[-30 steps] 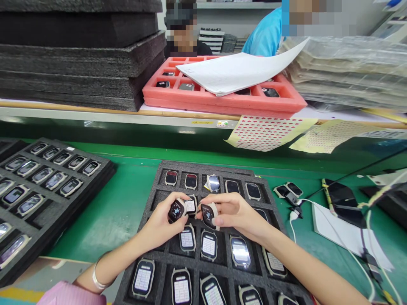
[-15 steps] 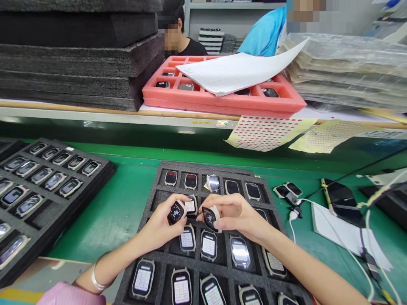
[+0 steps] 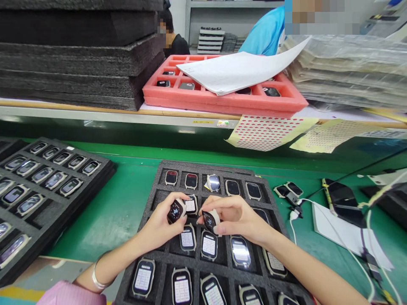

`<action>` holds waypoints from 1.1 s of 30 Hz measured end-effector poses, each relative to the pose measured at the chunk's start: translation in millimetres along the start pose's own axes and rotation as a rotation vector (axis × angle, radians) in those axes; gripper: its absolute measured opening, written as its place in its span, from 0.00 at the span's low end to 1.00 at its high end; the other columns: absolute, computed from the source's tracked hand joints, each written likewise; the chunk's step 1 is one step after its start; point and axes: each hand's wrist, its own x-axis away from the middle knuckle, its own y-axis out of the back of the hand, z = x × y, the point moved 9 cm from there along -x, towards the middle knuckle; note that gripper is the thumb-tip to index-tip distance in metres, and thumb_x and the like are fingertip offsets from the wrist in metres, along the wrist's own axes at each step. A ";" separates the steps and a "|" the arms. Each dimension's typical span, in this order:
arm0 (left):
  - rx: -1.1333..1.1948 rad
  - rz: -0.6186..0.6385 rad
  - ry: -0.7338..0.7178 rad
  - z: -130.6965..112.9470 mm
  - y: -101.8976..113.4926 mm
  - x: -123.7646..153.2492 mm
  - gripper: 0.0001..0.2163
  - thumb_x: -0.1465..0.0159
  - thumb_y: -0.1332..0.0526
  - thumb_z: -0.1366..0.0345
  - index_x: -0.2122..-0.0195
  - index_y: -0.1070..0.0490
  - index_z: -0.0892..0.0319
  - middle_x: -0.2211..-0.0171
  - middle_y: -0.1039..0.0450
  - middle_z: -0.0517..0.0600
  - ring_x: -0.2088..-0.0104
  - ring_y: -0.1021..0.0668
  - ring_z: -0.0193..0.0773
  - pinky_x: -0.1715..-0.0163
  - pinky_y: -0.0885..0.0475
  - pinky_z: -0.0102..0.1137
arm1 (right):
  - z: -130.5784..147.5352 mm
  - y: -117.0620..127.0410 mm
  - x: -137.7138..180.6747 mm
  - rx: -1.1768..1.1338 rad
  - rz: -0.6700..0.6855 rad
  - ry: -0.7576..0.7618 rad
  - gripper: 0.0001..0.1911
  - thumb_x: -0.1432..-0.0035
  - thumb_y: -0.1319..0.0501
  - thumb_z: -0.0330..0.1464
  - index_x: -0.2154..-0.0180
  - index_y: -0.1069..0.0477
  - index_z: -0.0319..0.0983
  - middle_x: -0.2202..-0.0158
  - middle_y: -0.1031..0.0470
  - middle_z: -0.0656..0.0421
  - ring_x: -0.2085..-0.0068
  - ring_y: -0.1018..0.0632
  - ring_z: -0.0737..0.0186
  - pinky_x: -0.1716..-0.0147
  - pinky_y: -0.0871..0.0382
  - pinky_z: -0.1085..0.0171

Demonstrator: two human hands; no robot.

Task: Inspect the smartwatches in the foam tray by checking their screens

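A black foam tray (image 3: 159, 186) in front of me holds several smartwatch bodies in pockets, some with lit white screens. My left hand (image 3: 160, 226) pinches one smartwatch body (image 3: 175, 210) with a dark lit screen, held just above the tray. My right hand (image 3: 237, 216) grips a second smartwatch body (image 3: 210, 220) by its sides, thumb beneath. Both watches hover close together over the tray's middle rows, beside a lit watch (image 3: 190, 205) in its pocket.
Another black tray (image 3: 95, 157) of watches lies at left on the green mat. A raised shelf behind carries stacked black foam (image 3: 79, 59), a pink tray (image 3: 222, 101) under white paper and bagged stacks. Loose watches (image 3: 288, 190), cables and a phone lie at right. Two people are behind the shelf.
My right hand has lowered its watch slightly toward the tray. My left hand stays almost where it was. The person behind the shelf has shifted left.
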 end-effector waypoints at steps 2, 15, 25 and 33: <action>0.009 -0.012 0.004 0.3 1.2 0.2 0.16 0.41 0.43 0.73 0.51 0.37 0.55 0.65 0.33 0.46 0.68 0.31 0.35 0.69 0.35 0.26 | -0.7 -1.2 0.1 -0.001 0.016 -0.001 0.18 0.53 0.29 0.26 0.57 0.22 0.41 0.61 0.28 0.56 0.60 0.22 0.56 0.62 0.29 0.60; -0.023 -0.007 -0.022 -3.5 1.0 -0.6 0.15 0.42 0.43 0.75 0.53 0.36 0.57 0.63 0.33 0.47 0.65 0.30 0.36 0.66 0.36 0.27 | -1.6 2.0 -0.1 0.017 -0.021 -0.021 0.17 0.52 0.29 0.25 0.58 0.22 0.39 0.61 0.28 0.56 0.59 0.22 0.56 0.63 0.29 0.62; -0.020 -0.009 -0.016 -0.9 1.6 -0.5 0.16 0.42 0.44 0.75 0.53 0.37 0.56 0.63 0.33 0.45 0.66 0.31 0.34 0.65 0.36 0.26 | -0.5 3.4 1.5 0.030 -0.017 0.003 0.17 0.51 0.31 0.24 0.57 0.23 0.39 0.60 0.28 0.55 0.58 0.23 0.56 0.64 0.30 0.63; 0.000 0.007 0.012 3.8 -1.1 -1.2 0.16 0.41 0.43 0.75 0.52 0.37 0.55 0.62 0.32 0.46 0.64 0.29 0.35 0.64 0.35 0.27 | -8.4 7.0 2.6 0.052 -0.043 -0.078 0.18 0.49 0.31 0.25 0.55 0.25 0.39 0.61 0.24 0.55 0.57 0.22 0.57 0.63 0.30 0.64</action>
